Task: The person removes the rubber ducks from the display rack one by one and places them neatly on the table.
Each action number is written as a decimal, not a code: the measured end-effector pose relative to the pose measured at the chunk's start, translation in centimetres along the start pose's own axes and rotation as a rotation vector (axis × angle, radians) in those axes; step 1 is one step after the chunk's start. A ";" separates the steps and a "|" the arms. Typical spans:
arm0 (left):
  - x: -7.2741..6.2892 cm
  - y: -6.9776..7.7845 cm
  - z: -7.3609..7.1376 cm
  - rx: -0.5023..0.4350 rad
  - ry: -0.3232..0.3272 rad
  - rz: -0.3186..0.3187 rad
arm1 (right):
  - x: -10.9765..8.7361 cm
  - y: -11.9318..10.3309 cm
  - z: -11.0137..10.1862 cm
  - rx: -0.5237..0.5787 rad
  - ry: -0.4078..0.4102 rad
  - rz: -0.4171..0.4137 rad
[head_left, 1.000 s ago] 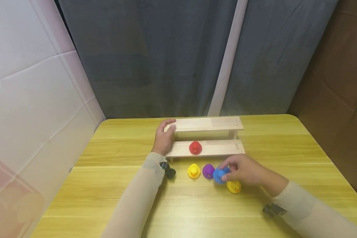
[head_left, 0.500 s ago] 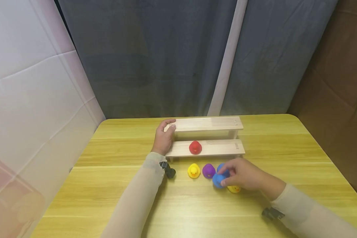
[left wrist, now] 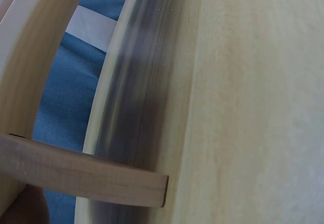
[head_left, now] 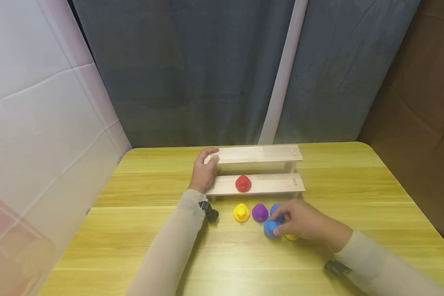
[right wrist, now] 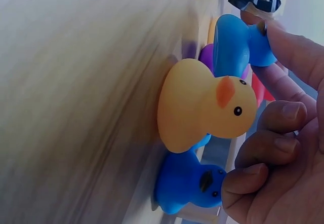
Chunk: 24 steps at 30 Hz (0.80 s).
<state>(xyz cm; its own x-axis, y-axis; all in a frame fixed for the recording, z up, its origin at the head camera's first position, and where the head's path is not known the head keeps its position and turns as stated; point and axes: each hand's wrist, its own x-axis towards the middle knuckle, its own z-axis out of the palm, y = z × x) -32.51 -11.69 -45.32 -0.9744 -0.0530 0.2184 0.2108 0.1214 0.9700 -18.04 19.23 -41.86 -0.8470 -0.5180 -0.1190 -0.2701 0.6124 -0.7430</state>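
My left hand [head_left: 202, 172] grips the left end of the upper board of a two-step wooden stand [head_left: 259, 154]. In the left wrist view, only a fingertip [left wrist: 28, 208] shows under the wood. A blue rubber duck [head_left: 271, 228] is pinched between thumb and forefinger of my right hand [head_left: 303, 220]; in the right wrist view this blue duck [right wrist: 232, 46] looks tilted. Beside it are a second blue duck [head_left: 275, 208] and a yellow duck [right wrist: 187, 105], mostly hidden by the hand in the head view.
A red duck [head_left: 243, 183] sits on the stand's lower board. In front of the stand, a yellow duck [head_left: 241, 213] and a purple duck [head_left: 260, 213] stand on the wooden table [head_left: 140, 230]. A grey curtain [head_left: 177, 82] hangs behind.
My right hand has brought the pinched blue duck slightly nearer and left. The second blue duck has come into view behind it, and the hand now covers more of the nearby yellow duck.
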 end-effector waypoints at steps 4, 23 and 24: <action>0.0 0.1 0.0 0.007 0.002 -0.001 | 0.0 -0.2 0.1 -0.014 0.002 0.009; -0.2 0.3 0.0 -0.007 -0.012 0.009 | 0.2 -0.6 0.6 -0.062 -0.013 0.022; -0.2 0.3 0.0 -0.006 -0.011 0.008 | 0.2 -0.6 0.6 -0.064 -0.012 0.022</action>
<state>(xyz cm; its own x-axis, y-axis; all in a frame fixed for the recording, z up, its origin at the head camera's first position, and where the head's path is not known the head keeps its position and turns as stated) -32.31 -11.68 -45.10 -0.9734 -0.0415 0.2253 0.2193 0.1155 0.9688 -17.74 18.42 -41.81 -0.8476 -0.5111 -0.1427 -0.2809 0.6603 -0.6965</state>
